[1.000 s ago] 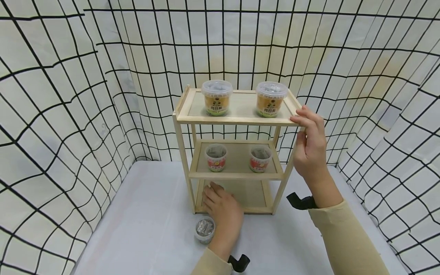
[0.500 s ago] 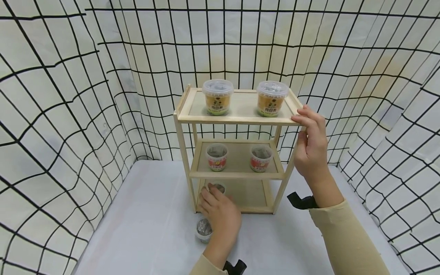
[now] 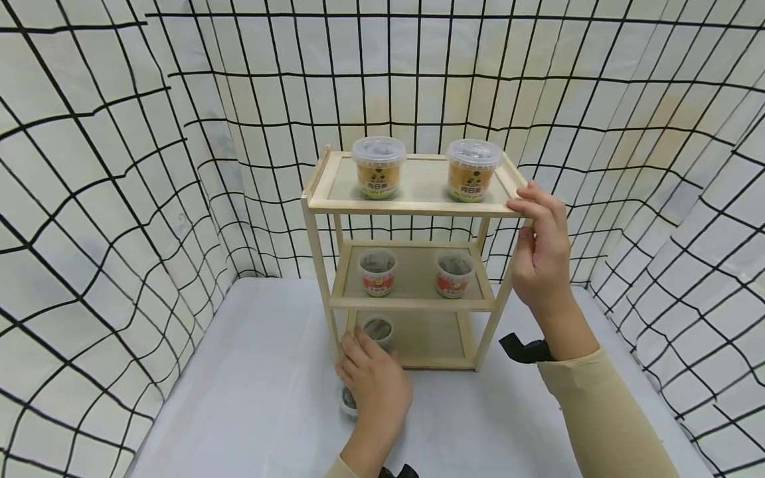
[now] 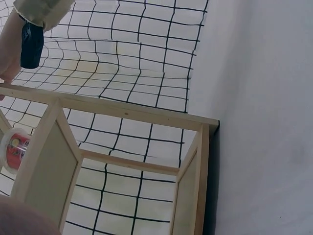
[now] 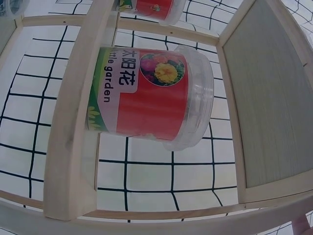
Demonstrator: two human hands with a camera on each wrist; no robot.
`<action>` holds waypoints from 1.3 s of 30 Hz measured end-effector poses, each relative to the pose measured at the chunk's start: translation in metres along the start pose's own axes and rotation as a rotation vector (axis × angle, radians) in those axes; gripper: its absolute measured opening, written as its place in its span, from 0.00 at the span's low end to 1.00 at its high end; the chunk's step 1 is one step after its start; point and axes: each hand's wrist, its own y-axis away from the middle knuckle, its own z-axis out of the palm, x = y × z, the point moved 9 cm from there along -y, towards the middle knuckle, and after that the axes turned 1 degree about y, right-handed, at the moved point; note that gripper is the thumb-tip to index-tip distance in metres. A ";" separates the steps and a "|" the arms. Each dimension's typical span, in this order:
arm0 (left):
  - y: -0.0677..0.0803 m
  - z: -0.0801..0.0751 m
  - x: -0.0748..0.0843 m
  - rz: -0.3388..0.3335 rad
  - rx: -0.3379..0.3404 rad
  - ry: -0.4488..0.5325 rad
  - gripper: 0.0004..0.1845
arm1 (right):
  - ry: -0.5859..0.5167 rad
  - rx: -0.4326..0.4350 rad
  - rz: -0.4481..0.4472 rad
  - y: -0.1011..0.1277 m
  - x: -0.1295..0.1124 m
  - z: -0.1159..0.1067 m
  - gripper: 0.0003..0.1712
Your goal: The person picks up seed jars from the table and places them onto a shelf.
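The top front corner of the wooden shelf [image 3: 412, 206] is grasped by the right hand [image 3: 540, 255]. The left hand [image 3: 373, 382], fingers relaxed, is held before the bottom tier, beside a small cup [image 3: 378, 330] standing there; another cup [image 3: 348, 401] is half hidden under it. A red-labelled cup [image 5: 149, 95] is seen close only from the right wrist.

Pale unvarnished wood with a matt face for the shelf rack [image 3: 412, 208], its panels duller and greyish. Clear glossy plastic for the tubs [image 3: 377, 168], wrapped in shiny printed labels [image 5: 142, 93]. Smooth matt white tabletop [image 3: 263, 385]. Soft creased cloth backdrop [image 3: 107, 166], grid-printed.
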 end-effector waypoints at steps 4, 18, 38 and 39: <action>0.006 -0.004 -0.007 -0.025 -0.009 -0.006 0.46 | -0.007 -0.002 -0.004 -0.001 0.000 0.002 0.26; 0.025 -0.015 -0.027 -0.089 -0.072 -0.022 0.48 | 0.009 -0.017 0.003 -0.002 0.000 0.004 0.28; 0.060 -0.028 -0.040 -0.051 -0.054 -0.078 0.55 | -0.001 0.005 0.006 0.000 0.002 0.000 0.27; 0.062 -0.029 -0.042 -0.050 -0.030 -0.080 0.54 | -0.004 0.006 0.006 0.000 0.001 0.000 0.27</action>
